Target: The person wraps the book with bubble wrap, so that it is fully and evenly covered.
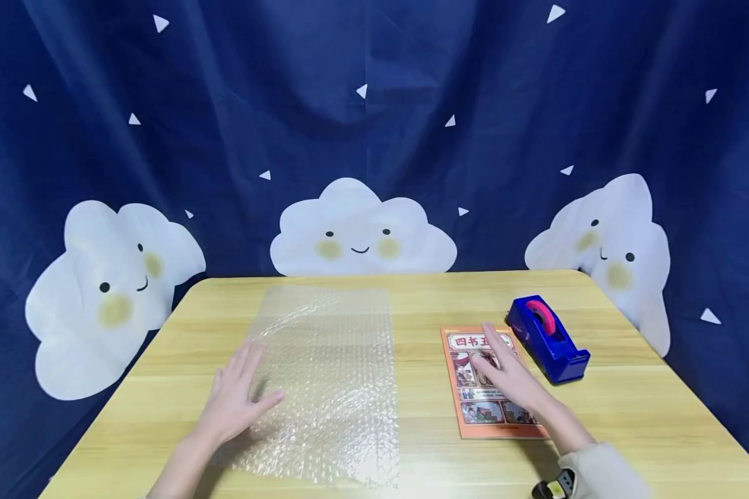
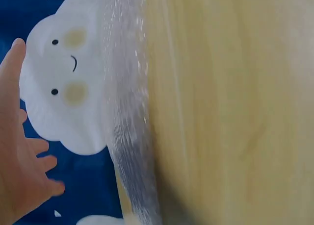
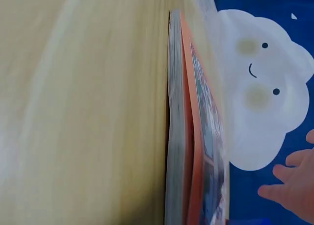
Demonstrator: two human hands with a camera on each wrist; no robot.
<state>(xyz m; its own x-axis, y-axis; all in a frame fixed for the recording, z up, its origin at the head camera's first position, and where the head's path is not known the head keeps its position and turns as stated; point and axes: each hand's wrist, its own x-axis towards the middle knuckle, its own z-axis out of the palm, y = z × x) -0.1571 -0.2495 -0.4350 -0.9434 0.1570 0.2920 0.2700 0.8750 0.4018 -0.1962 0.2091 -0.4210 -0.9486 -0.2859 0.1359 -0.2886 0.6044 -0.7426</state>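
A sheet of clear bubble wrap (image 1: 331,374) lies flat on the table, left of the middle. Over its left edge is my left hand (image 1: 234,402), fingers spread and holding nothing; in the left wrist view the hand (image 2: 24,156) appears above the level of the bubble wrap (image 2: 127,102). An orange-covered book (image 1: 474,414) with pictures on its front lies to the right. My right hand (image 1: 514,378) is over the book, fingers extended. The right wrist view shows the book's page edges (image 3: 176,122) and the right hand (image 3: 294,186) apart from it.
A blue tape dispenser (image 1: 552,350) with a pink core (image 1: 541,317) stands beside the book's upper right corner. The wooden table (image 1: 649,409) ends at a dark blue curtain (image 1: 399,132) printed with white clouds. A dark watch-like band (image 1: 555,487) is on the right wrist.
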